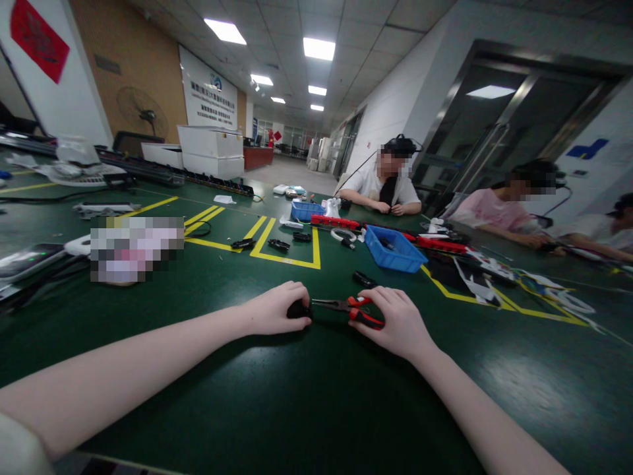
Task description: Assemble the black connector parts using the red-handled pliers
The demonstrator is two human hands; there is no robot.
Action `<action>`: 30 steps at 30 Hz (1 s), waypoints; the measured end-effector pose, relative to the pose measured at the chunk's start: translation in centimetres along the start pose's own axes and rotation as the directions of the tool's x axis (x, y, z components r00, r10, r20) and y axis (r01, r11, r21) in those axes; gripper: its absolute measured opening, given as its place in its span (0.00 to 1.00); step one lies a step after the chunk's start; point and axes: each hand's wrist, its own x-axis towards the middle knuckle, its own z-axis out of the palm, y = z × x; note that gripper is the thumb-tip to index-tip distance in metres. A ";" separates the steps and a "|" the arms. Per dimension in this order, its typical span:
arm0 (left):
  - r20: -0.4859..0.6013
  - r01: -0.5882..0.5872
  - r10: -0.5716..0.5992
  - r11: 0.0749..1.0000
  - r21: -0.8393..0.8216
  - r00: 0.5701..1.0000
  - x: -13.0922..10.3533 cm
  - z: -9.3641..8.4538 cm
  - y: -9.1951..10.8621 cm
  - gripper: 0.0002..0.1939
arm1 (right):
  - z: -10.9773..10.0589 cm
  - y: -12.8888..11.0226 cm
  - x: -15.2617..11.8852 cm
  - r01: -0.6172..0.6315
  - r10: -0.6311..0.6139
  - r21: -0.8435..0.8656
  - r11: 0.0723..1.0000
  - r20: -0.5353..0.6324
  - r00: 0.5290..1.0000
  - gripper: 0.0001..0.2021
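My left hand [277, 310] is closed around a small black part [299, 309], much of it hidden by the fingers. In my right hand [398, 320] are needle-nose pliers [341, 305] with red and black handles. Their thin jaws point left, and the tips reach the black part's right side; whether they grip anything there is too small to tell. Just beyond the pliers a black piece [364, 279] lies on the green table [277, 409]. Farther off rest more black pieces, one of them [279, 245] inside a yellow-taped outline.
A blue tray [398, 254] holding dark items stands beyond my right hand, with a coiled white cable [343, 235] beside it. A smaller blue tray [306, 211] is farther back. Cables and parts [494, 274] spread at right. Several people sit along the far side.
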 end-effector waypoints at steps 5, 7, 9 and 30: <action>-0.005 -0.008 0.008 1.000 -0.006 1.000 0.1 0.0 -0.3 0.12 | 0.0 -0.1 0.0 0.019 -0.019 -0.011 1.000 -0.004 1.000 0.21; -0.007 -0.018 0.018 1.000 -0.009 1.000 0.1 0.0 -0.4 0.11 | 0.0 -0.2 0.0 0.024 -0.024 -0.003 1.000 0.002 1.000 0.21; -0.010 -0.023 0.023 0.999 -0.024 1.000 0.2 -0.1 -0.5 0.11 | 0.0 -0.2 0.0 0.029 -0.029 0.008 1.000 0.010 1.000 0.21; -0.008 0.004 -0.004 1.000 0.023 1.000 0.2 -0.1 -0.3 0.14 | 0.2 -0.3 0.2 0.052 -0.053 0.009 0.999 0.095 0.994 0.17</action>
